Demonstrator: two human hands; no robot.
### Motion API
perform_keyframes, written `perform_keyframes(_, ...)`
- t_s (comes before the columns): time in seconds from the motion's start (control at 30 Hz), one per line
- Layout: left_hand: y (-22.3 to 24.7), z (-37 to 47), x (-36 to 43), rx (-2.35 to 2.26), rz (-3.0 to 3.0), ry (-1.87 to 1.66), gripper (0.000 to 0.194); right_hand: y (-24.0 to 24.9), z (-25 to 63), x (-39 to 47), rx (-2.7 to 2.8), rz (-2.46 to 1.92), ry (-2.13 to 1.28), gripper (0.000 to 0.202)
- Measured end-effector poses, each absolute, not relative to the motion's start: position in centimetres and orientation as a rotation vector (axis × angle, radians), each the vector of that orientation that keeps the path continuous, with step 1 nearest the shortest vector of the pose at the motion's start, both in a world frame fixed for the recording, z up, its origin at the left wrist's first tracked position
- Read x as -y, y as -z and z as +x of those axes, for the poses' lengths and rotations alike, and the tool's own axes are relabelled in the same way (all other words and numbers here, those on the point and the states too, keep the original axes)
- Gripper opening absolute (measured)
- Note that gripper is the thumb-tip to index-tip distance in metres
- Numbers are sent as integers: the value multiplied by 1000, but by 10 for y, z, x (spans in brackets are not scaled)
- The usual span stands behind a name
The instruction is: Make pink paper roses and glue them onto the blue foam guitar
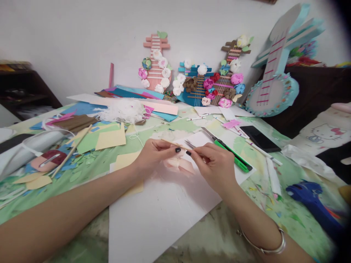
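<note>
Both hands meet above a white sheet of paper (142,219). My left hand (153,155) is closed in a pinch on a thin tan stick (171,143) that slants down to the right. At the stick's other end, the thumb and fingers of my right hand (215,162) pinch it. Pointed metal tips (189,143) show by the right fingers; whether they belong to scissors or tweezers I cannot tell. Pale pink folded paper pieces (181,166) lie just beneath the fingertips. A green utility knife (233,155) with its blade out rests beyond my right hand.
Paper-flowered model instruments (156,67) lean against the wall. White shredded strands (123,111) and coloured paper cover the back left. A wooden stick (72,149) lies among scraps at left. On the right are a black phone (260,138) and a blue glue gun (315,204).
</note>
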State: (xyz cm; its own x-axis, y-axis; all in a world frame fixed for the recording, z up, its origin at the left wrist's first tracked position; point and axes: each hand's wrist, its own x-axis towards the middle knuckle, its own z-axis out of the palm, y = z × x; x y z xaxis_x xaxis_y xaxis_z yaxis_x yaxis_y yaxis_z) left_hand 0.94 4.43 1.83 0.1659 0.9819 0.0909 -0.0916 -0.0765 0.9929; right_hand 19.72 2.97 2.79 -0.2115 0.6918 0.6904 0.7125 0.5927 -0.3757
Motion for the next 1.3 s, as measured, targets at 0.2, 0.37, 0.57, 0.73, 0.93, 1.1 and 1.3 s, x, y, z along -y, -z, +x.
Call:
perform_keyframes(0.2,-20,11,-44,-907,1252,-1203,21,-27,198,-29,2014,-1080,-30,19)
perform_keyframes(0.37,-20,10,-44,-809,1197,-1177,22,-26,197,-30,2062,-1044,-84,26)
perform_keyframes(0.57,-21,11,-44,-792,1154,-1217,17,-25,198,-30,2034,-1010,-61,25)
perform_keyframes(0.73,-26,14,-41,-808,1072,-1223,18,-24,197,-29,2065,-964,46,22)
perform_keyframes(0.93,-26,13,-40,-903,1092,-1237,17,-23,196,-28,2076,-946,133,21)
perform_keyframes(1.1,-21,12,-43,-947,1163,-1233,20,-21,196,-28,2053,-976,173,21)
perform_keyframes(1.3,-18,9,-45,-1039,1224,-1217,24,-21,196,-28,2033,-1008,208,19)
